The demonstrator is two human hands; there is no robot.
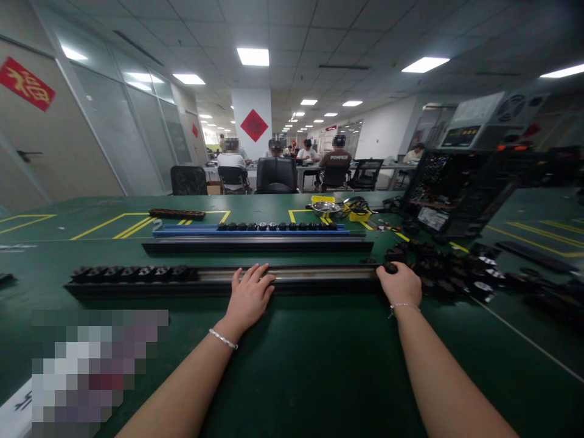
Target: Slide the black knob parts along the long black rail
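A long black rail (314,280) lies across the green table in front of me. Several black socket modules (132,273) sit in its left part. My left hand (250,296) rests on the rail's middle with fingers stretched flat over it. My right hand (401,283) is at the rail's right end, fingers curled around a small black module (390,267) there. A heap of loose black modules (451,271) lies just right of that hand.
A second black rail (255,246) with a blue strip (191,230) and a row of modules lies behind. Farther back are a metal bowl (325,207), a yellow box (359,215) and an open computer case (456,194). People sit at desks beyond.
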